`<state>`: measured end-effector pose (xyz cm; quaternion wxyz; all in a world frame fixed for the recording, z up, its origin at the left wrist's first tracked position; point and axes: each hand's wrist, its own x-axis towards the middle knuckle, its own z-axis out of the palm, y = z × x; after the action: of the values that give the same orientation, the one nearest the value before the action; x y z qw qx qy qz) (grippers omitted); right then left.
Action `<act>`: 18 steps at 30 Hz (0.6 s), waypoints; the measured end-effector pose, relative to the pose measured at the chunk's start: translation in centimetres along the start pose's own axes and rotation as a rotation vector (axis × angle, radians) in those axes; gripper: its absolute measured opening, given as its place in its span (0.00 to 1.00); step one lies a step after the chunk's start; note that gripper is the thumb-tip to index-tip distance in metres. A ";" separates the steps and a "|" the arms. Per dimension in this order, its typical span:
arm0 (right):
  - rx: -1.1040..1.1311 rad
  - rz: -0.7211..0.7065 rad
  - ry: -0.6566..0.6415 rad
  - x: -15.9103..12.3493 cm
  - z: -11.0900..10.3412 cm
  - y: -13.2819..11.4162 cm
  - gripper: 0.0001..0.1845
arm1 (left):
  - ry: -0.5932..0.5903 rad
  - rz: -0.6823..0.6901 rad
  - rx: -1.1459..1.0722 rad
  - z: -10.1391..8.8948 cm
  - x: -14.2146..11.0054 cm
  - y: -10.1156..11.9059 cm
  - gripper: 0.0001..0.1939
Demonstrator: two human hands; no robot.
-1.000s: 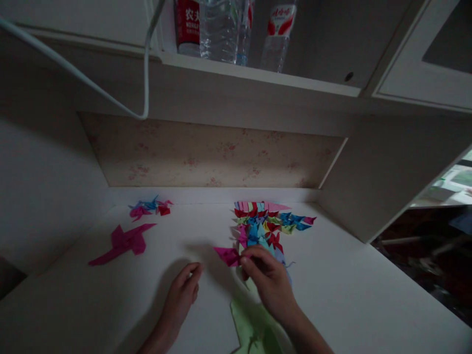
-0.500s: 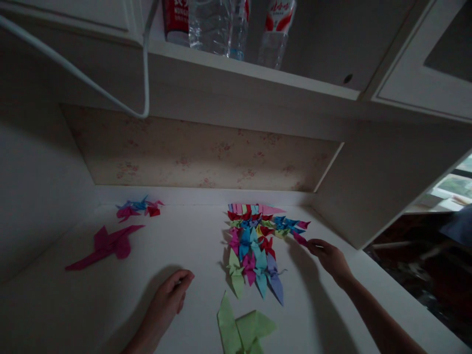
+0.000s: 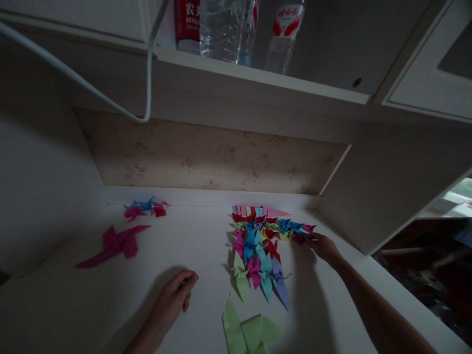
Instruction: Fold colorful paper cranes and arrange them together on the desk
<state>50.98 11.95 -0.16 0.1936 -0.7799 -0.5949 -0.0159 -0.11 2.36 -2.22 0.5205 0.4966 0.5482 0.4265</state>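
My right hand pinches a magenta paper crane at the right side of a block of folded cranes. Those cranes lie in close rows, among them a light blue crane, a purple crane and a pale green crane. My left hand is loosely curled above the white desktop, left of the rows, with nothing visible in its fingers. Nearest me lies a large light green folded paper crane, cut off by the bottom edge.
A larger magenta crane lies at the left, in front of a small heap of cranes. Overhead, a shelf holds clear bottles and a red container. A white cable hangs down at upper left.
My right hand has brought the magenta crane in against the right end of the rows. The left hand keeps its curled pose. The whole view has shifted slightly.
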 end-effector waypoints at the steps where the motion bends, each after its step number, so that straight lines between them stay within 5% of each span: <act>1: 0.015 0.008 -0.027 0.1 0.0 0.0 0.10 | -0.003 0.001 -0.002 0.0 0.0 0.0 0.20; 13: 0.212 0.115 -0.131 -1.9 -3.2 -1.5 0.19 | -0.017 0.019 -0.036 0.0 -0.8 1.4 0.17; 18: 0.309 0.127 -0.041 -4.7 -6.3 -6.7 0.26 | -0.028 0.039 -0.042 0.0 -0.6 0.9 0.16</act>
<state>44.69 7.00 6.38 0.2994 -0.7771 -0.5437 0.1040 -0.06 1.88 -1.22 0.5300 0.5022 0.5221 0.4407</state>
